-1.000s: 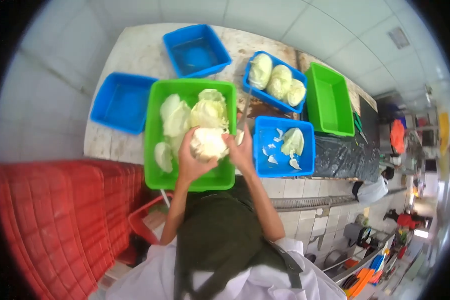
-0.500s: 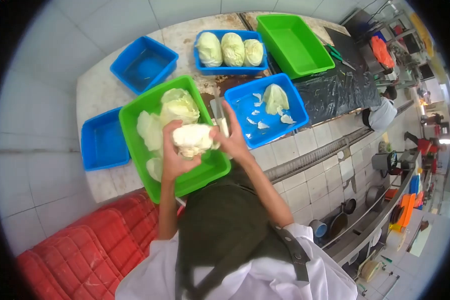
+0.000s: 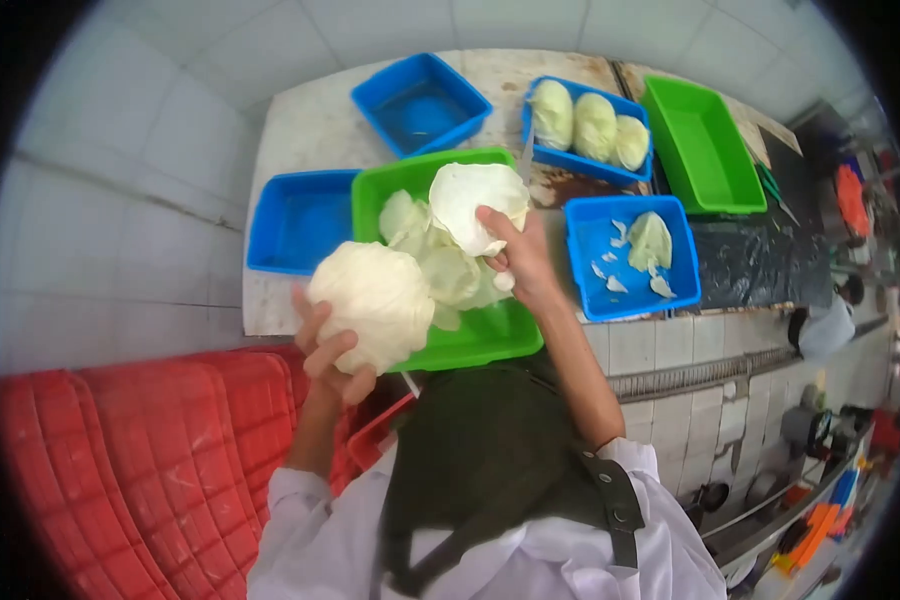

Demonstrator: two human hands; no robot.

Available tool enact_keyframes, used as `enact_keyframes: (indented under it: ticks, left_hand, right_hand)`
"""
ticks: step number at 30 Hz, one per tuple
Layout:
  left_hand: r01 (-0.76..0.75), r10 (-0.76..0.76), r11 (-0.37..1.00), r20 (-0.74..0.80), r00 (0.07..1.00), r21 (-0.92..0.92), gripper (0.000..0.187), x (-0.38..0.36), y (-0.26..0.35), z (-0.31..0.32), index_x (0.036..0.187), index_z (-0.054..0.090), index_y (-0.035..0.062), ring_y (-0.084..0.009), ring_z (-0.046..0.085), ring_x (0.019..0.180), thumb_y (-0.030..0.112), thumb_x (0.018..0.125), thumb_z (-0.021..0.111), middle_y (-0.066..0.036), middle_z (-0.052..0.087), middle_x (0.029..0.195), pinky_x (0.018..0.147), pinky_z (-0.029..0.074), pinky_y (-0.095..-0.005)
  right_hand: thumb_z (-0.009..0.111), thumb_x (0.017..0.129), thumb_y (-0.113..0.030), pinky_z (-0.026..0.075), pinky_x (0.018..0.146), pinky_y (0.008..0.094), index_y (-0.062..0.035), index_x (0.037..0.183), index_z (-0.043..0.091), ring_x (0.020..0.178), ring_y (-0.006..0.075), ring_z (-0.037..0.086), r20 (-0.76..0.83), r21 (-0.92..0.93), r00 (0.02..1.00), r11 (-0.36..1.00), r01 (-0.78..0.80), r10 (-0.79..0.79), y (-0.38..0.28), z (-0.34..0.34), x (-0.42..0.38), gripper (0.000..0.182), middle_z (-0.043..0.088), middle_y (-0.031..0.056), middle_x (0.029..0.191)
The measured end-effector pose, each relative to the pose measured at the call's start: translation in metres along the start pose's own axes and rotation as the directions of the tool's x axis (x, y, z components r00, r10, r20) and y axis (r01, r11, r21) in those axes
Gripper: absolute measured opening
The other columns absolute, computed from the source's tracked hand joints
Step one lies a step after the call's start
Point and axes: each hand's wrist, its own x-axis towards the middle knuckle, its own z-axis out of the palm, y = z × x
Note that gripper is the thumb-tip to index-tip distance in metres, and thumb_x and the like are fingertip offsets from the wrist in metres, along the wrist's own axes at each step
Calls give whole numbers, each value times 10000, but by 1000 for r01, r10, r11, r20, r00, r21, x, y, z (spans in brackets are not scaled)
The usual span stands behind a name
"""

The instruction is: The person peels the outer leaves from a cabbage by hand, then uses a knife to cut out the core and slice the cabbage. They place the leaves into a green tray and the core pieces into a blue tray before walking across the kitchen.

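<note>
My left hand (image 3: 332,350) cradles a pale cabbage (image 3: 372,305) from below, over the near left edge of the green tub (image 3: 485,345). A peeled cabbage leaf (image 3: 475,200) is pinched under the thumb of my right hand (image 3: 522,258), above that tub. From behind the leaf a knife blade (image 3: 527,158) points up; its white handle end (image 3: 504,282) shows below my right palm, so the same hand grips the knife. Several loose leaves (image 3: 450,275) lie inside the tub.
A blue tub (image 3: 588,235) on the right holds a cabbage piece (image 3: 650,240) and scraps. Several cabbages (image 3: 595,125) fill another blue tub (image 3: 638,172) behind. Green-handled scissors (image 3: 770,185) lie beside a green tub (image 3: 705,150). Red crates (image 3: 160,440) stand at lower left. A person (image 3: 828,328) is far right.
A large leaf has come away from the cabbage into my right hand. My hands have moved apart, the left one carrying the cabbage toward the tub's left edge. The camera view has turned.
</note>
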Motion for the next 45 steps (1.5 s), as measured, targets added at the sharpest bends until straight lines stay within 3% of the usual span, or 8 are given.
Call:
enact_keyframes:
  ticks: [10, 12, 14, 16, 29, 36, 39, 45]
  left_hand:
    - [358, -322, 934, -484, 814, -19, 870, 38, -17, -5, 1302, 270, 138, -433, 469, 1238, 301, 694, 871, -101, 371, 1322, 988, 485, -638]
    - [463, -829, 532, -324, 456, -709, 776, 26, -23, 4, 1420, 328, 148, -370, 457, 1291, 528, 812, 626, -134, 407, 1420, 980, 471, -620]
    - [396, -965, 172, -74, 251, -902, 793, 18, -21, 4, 1479, 357, 153, -339, 452, 1318, 641, 872, 504, -150, 425, 1469, 976, 464, -611]
    - [-25, -959, -275, 273, 80, -961, 706, 20, -23, 15, 1462, 376, 156, -347, 456, 1317, 559, 902, 521, -125, 437, 1465, 1004, 441, -618]
    - [373, -796, -497, 583, 164, -783, 622, 16, 45, 148, 1408, 357, -14, -272, 554, 1207, 49, 881, 682, -160, 530, 1332, 979, 505, -416]
    - [870, -907, 104, 312, 281, -482, 722, 14, 74, 197, 1219, 424, -16, -169, 594, 992, 23, 668, 890, -108, 587, 1098, 842, 522, -297]
    - [565, -848, -419, 528, 35, -710, 632, 11, 62, 206, 1310, 476, 20, -232, 627, 1036, 231, 801, 783, -94, 628, 1144, 823, 548, -371]
    - [30, -375, -921, 904, 204, -389, 600, 41, 62, 198, 1383, 434, 91, -267, 645, 1027, 383, 895, 625, -73, 635, 1161, 597, 589, -429]
  right_hand:
    - [671, 854, -81, 277, 364, 226, -28, 1096, 500, 451, 49, 402, -80, -85, 991, 991, 99, -106, 4, 32, 54, 301, 551, 14, 755]
    - [717, 847, -138, 380, 435, 231, -1, 1303, 394, 565, 97, 543, -103, -235, 988, 968, 84, -111, 6, 25, 65, 576, 611, 52, 805]
    - [755, 840, -200, 526, 666, 297, 19, 1404, 268, 771, 221, 669, 150, -888, 542, 128, 441, -827, 36, -1, 87, 777, 671, 176, 923]
    - [793, 820, -237, 476, 939, 352, 39, 1473, 136, 1033, 272, 648, -163, -757, 926, 645, 105, -341, -5, 27, 36, 966, 687, 231, 1046]
    - [853, 734, -79, 508, 955, 349, -35, 1484, 284, 1177, 239, 567, -113, -288, 956, 930, 229, -270, 1, -41, -22, 943, 488, 147, 1375]
    - [856, 726, -115, 530, 805, 320, -61, 1463, 304, 1020, 168, 594, -397, -271, 866, 940, 206, -304, -12, -116, -72, 923, 527, 100, 1238]
    - [814, 774, -146, 305, 370, 193, -111, 1429, 371, 511, 25, 455, -499, -304, 788, 925, 229, -360, -49, -146, -98, 792, 618, 6, 902]
    - [864, 737, -269, 485, 581, 294, 14, 1497, 170, 714, 167, 603, -583, -768, 647, 592, -243, -491, -54, -253, -72, 1068, 639, 152, 1024]
